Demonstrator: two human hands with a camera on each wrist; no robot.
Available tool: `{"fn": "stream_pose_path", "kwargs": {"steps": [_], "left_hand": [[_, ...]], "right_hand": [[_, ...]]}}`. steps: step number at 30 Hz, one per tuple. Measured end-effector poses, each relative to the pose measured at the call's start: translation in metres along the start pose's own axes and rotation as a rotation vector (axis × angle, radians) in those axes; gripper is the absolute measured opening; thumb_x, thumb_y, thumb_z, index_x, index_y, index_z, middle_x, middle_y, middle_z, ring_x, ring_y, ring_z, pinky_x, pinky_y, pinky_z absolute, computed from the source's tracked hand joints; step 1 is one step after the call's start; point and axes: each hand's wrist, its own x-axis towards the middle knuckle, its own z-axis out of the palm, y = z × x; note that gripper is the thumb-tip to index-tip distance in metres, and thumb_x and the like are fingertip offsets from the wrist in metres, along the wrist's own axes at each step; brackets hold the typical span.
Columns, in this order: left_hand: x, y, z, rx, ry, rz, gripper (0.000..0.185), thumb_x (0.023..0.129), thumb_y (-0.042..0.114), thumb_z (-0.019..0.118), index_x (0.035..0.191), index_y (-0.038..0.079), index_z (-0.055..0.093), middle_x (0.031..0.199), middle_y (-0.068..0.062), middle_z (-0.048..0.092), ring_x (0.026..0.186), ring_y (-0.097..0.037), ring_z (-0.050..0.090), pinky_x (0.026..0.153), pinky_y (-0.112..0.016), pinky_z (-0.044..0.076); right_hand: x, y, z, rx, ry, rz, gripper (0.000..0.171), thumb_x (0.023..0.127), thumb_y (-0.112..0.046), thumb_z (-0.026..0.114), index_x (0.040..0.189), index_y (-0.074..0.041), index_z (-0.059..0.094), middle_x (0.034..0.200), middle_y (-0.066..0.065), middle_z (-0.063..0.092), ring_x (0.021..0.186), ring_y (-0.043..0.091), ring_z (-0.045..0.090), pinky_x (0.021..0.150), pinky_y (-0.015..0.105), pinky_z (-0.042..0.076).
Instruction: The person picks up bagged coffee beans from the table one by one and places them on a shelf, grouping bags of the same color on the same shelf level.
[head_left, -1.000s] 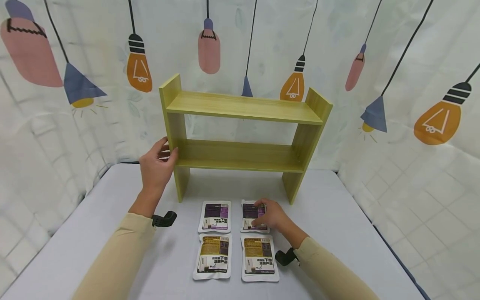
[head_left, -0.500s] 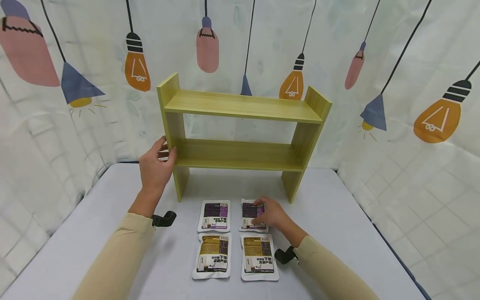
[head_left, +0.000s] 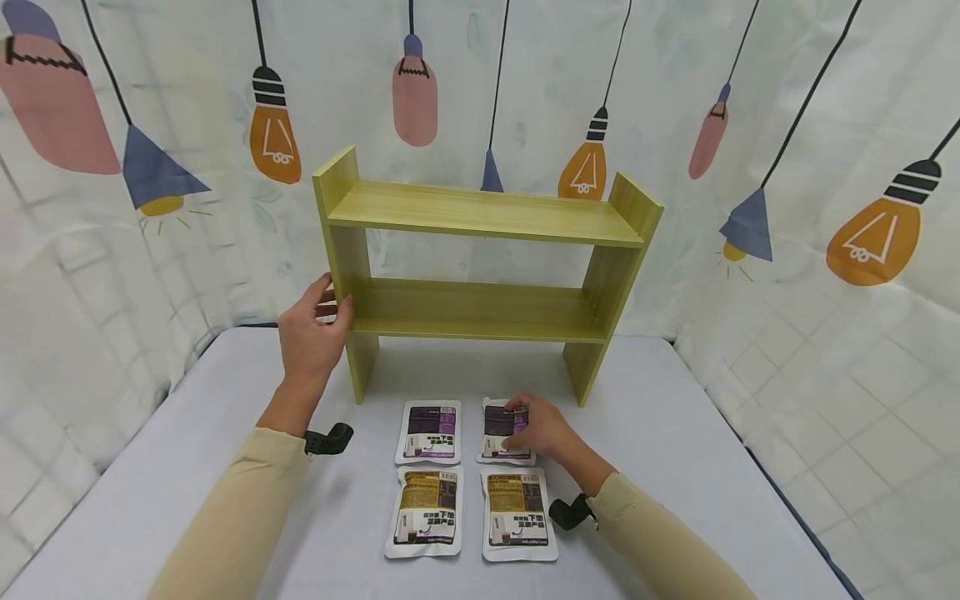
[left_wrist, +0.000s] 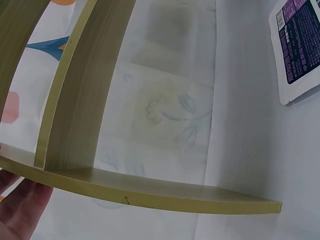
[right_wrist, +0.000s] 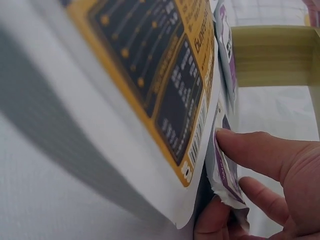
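Observation:
A two-tier wooden shelf (head_left: 480,310) stands at the back of the table. My left hand (head_left: 311,337) grips its left side panel (left_wrist: 145,192), beside the lower board. The left wrist view shows only some of those fingers. On the table lie two pouches with purple labels, and two with yellow-brown labels in front of them. With thumb and fingers my right hand (head_left: 546,429) pinches the right purple pouch (head_left: 497,423), covering part of its label. In the right wrist view the thumb (right_wrist: 250,150) presses on this pouch's face, while other fingers hold its edge.
The left purple pouch (head_left: 429,432) lies level with the held one. Nearer me are the left yellow-brown pouch (head_left: 426,512) and the right yellow-brown pouch (head_left: 517,515), close to my right wrist. A lamp-print curtain (head_left: 450,50) hangs behind the white table (head_left: 652,467).

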Motion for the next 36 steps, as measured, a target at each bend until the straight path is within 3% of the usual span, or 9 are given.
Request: {"fn": "stream_pose_path", "kwargs": {"steps": [3,12,15,17,20,22,28,36], "left_hand": [[0.000,0.000,0.000,-0.005,0.000,-0.006,0.040,0.095,0.015,0.068,0.135,0.015,0.068,0.120,-0.015,0.076,0.092,-0.036,0.077,0.078,-0.048,0.061],[-0.002,-0.001,-0.001,-0.036,0.003,-0.029,0.040,0.096,0.017,0.067,0.136,0.017,0.068,0.119,-0.017,0.075,0.092,-0.038,0.076,0.078,-0.054,0.061],[-0.002,-0.002,-0.001,-0.038,0.006,-0.033,0.041,0.096,0.017,0.068,0.136,0.018,0.068,0.119,-0.016,0.076,0.092,-0.036,0.076,0.077,-0.047,0.062],[-0.002,-0.003,-0.001,-0.047,0.005,-0.041,0.041,0.095,0.018,0.068,0.136,0.019,0.069,0.120,-0.014,0.076,0.092,-0.035,0.076,0.075,-0.031,0.063],[-0.002,-0.003,0.000,-0.070,0.002,-0.049,0.041,0.095,0.018,0.069,0.136,0.020,0.069,0.120,-0.014,0.076,0.093,-0.035,0.076,0.072,-0.007,0.054],[-0.003,-0.002,0.000,-0.084,0.001,-0.050,0.041,0.095,0.018,0.069,0.136,0.019,0.069,0.122,-0.013,0.075,0.094,-0.036,0.076,0.071,0.000,0.047],[-0.003,-0.002,-0.002,-0.111,0.008,-0.050,0.041,0.094,0.015,0.071,0.135,0.018,0.070,0.121,-0.013,0.075,0.093,-0.037,0.076,0.073,-0.002,0.049],[-0.003,-0.001,-0.002,-0.098,0.002,-0.068,0.041,0.095,0.017,0.071,0.135,0.013,0.069,0.117,-0.018,0.076,0.089,-0.038,0.076,0.070,0.002,0.045]], "right_hand": [[0.000,0.001,0.001,0.007,0.010,-0.019,0.062,0.072,-0.017,0.094,0.127,-0.012,0.066,0.135,0.016,0.063,0.116,0.034,0.060,0.102,0.055,0.052],[0.000,0.003,0.003,0.016,0.051,-0.060,0.064,0.072,-0.017,0.093,0.129,-0.013,0.066,0.136,0.017,0.064,0.122,0.036,0.060,0.103,0.057,0.050],[0.001,0.005,0.003,0.027,0.050,-0.055,0.063,0.072,-0.018,0.093,0.128,-0.014,0.066,0.129,0.016,0.066,0.113,0.032,0.062,0.096,0.053,0.054],[0.002,0.006,0.003,0.040,0.045,-0.043,0.062,0.072,-0.018,0.093,0.128,-0.014,0.067,0.125,0.015,0.066,0.108,0.029,0.061,0.092,0.050,0.055],[0.001,0.009,0.002,0.092,0.034,-0.019,0.061,0.072,-0.017,0.093,0.128,-0.015,0.068,0.120,0.014,0.065,0.103,0.027,0.060,0.088,0.046,0.056],[0.001,0.010,0.001,0.124,0.030,-0.011,0.058,0.072,-0.016,0.093,0.125,-0.014,0.069,0.117,0.014,0.066,0.101,0.026,0.060,0.086,0.044,0.056],[0.001,0.013,0.000,0.187,0.038,-0.023,0.050,0.072,-0.016,0.092,0.118,-0.013,0.074,0.116,0.013,0.068,0.101,0.025,0.062,0.085,0.040,0.054],[-0.001,0.017,-0.003,0.252,0.063,0.014,0.048,0.078,-0.021,0.090,0.123,-0.019,0.074,0.146,0.014,0.059,0.118,0.029,0.058,0.095,0.045,0.055]]}}
